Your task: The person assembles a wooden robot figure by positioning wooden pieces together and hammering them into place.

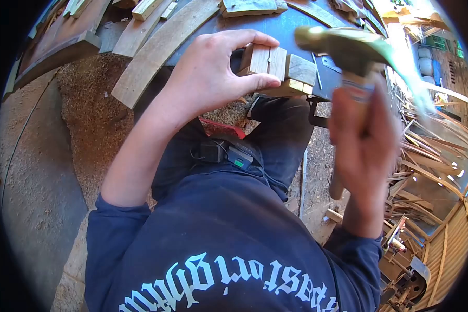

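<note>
My left hand [221, 73] is closed round a small wooden block [260, 61] at the bench edge, thumb and fingers on opposite sides. A dark line runs across the block's upper face, with a small shiny nail head [269, 60] on it. My right hand [366, 119] grips a hammer [351, 49] by its wooden handle. The hammer is blurred by motion and raised to the right of the block, its head apart from it. Another wooden block [300, 70] sits just right of the held one.
Curved wooden pieces [164, 49] and other boards lie on the blue-grey bench top [281, 26]. A dark clamp [317, 112] hangs at the bench edge. Thin wood strips [431, 151] are heaped on the right. Sawdust [91, 112] covers ground at left.
</note>
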A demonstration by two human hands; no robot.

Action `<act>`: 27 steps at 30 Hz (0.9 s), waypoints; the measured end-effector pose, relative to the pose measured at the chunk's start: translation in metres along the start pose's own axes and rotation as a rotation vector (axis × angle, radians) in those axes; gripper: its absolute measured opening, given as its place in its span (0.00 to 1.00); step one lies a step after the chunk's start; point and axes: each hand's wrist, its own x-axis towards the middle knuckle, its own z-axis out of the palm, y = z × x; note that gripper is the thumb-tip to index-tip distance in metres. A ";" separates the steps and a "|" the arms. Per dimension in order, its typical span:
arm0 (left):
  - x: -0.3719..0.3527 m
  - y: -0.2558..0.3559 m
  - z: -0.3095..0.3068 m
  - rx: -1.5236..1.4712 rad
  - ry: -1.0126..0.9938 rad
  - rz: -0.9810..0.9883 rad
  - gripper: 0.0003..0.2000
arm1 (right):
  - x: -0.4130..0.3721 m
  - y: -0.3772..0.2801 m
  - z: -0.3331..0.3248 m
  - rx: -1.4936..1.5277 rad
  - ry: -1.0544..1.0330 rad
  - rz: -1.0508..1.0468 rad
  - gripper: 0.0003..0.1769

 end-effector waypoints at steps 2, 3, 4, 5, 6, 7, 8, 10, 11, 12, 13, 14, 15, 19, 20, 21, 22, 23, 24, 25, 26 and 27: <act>0.002 0.004 -0.003 -0.015 -0.033 -0.018 0.29 | 0.011 0.010 0.024 -0.124 -0.038 -0.182 0.13; 0.005 0.006 -0.004 -0.016 -0.048 -0.025 0.29 | 0.014 0.012 0.021 -0.129 -0.069 -0.191 0.12; 0.006 0.008 -0.005 -0.012 -0.050 -0.039 0.29 | 0.015 0.011 0.013 -0.100 -0.093 -0.187 0.11; 0.004 0.009 -0.006 -0.012 -0.066 -0.064 0.29 | 0.013 0.007 0.007 -0.048 -0.104 -0.110 0.10; 0.003 0.007 -0.005 -0.008 -0.056 -0.040 0.29 | 0.009 -0.003 -0.002 0.085 -0.071 0.024 0.10; 0.004 0.005 -0.003 0.000 -0.035 -0.022 0.29 | 0.007 -0.011 -0.006 0.208 -0.023 0.141 0.10; 0.002 0.003 -0.002 0.008 -0.020 -0.008 0.29 | 0.005 -0.014 -0.005 0.248 -0.008 0.159 0.10; 0.001 0.004 -0.004 -0.045 -0.060 -0.069 0.30 | 0.009 -0.008 0.015 0.115 -0.057 0.003 0.09; 0.003 0.006 -0.005 -0.075 -0.087 -0.084 0.30 | 0.012 -0.012 0.020 0.099 -0.010 -0.066 0.09; 0.003 0.006 -0.004 -0.005 -0.057 -0.017 0.30 | 0.015 -0.014 0.026 0.080 0.039 -0.135 0.08; 0.004 0.008 -0.004 -0.014 -0.057 -0.031 0.30 | 0.017 -0.018 0.031 0.057 0.090 -0.201 0.08; 0.003 0.010 -0.005 -0.023 -0.066 -0.051 0.30 | 0.017 -0.006 0.025 0.059 -0.020 -0.144 0.08; 0.003 0.011 -0.007 -0.024 -0.072 -0.068 0.31 | 0.016 0.005 0.021 0.064 -0.123 -0.094 0.08; 0.006 0.008 -0.007 0.027 -0.079 0.001 0.30 | 0.014 0.017 -0.004 0.049 -0.068 -0.031 0.11; 0.006 0.011 -0.007 0.018 -0.084 -0.009 0.29 | 0.017 0.026 -0.011 -0.008 -0.003 -0.074 0.11; 0.007 0.012 -0.007 0.032 -0.074 0.004 0.29 | 0.019 0.037 -0.017 -0.086 0.085 -0.116 0.12; 0.007 0.012 -0.006 0.046 -0.066 0.016 0.29 | 0.021 0.054 -0.026 -0.230 0.072 -0.095 0.13; 0.006 0.013 -0.006 0.059 -0.058 0.027 0.29 | 0.024 0.070 -0.034 -0.374 0.058 -0.071 0.13; 0.006 0.013 -0.005 0.067 -0.056 0.034 0.28 | 0.028 0.084 -0.037 -0.397 0.080 -0.094 0.13; 0.006 0.012 -0.006 0.061 -0.053 0.030 0.28 | 0.034 0.096 -0.037 -0.421 0.102 -0.116 0.13; 0.006 0.014 -0.005 0.056 -0.049 0.027 0.28 | 0.038 0.109 -0.038 -0.445 0.125 -0.139 0.13; 0.006 0.016 -0.004 0.051 -0.044 0.024 0.27 | 0.043 0.126 -0.038 -0.498 0.109 -0.107 0.14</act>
